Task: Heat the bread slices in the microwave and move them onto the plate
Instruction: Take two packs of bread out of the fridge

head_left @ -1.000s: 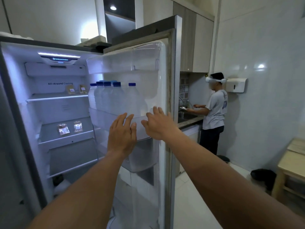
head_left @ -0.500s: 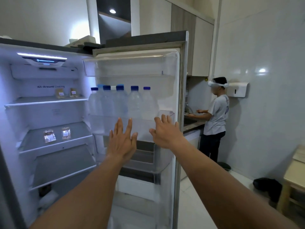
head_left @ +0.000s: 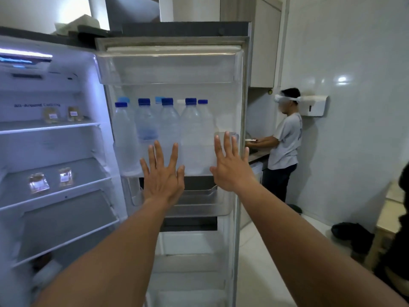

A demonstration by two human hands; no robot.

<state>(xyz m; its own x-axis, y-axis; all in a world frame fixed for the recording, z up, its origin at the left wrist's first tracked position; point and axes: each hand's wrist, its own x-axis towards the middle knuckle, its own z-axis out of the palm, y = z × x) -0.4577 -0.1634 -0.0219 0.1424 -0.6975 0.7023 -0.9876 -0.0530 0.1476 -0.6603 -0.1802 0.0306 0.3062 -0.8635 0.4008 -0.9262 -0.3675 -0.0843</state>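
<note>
fridge door (head_left: 174, 134) stands open, inner side facing the camera; use it as the landmark. both arms reach straight out toward it. left hand (head_left: 162, 173) is flat, fingers spread wide, nothing in it, over the lower edge of the door's bottle shelf (head_left: 194, 167). can't tell if the palm actually touches the shelf front. right hand (head_left: 230, 165) also flat and spread, empty, at the door's right side near its edge, fingertips up by the shelf's right corner. the two hands are apart, side by side, at about the same height.

water bottles (head_left: 168, 129) with blue caps stand upright in a row in that door shelf, just above both hands. clear top bin (head_left: 168, 67) on the door above the bottles, more bins below the hands.

left of the door is the lit fridge interior (head_left: 55, 151): two small packets (head_left: 60, 114) on the upper shelf, two clear packets (head_left: 49, 180) on the shelf below. contents too blurry to name; can't tell if any is bread. no bread slices, microwave or plate identifiable in view.

right of the door, another person (head_left: 285, 142) in a white headset stands at a counter (head_left: 257, 155) facing away, with a white wall dispenser (head_left: 314, 106) just behind their head. wooden stool (head_left: 389, 218) further right, dark bag (head_left: 352, 233) on the floor beside it.
</note>
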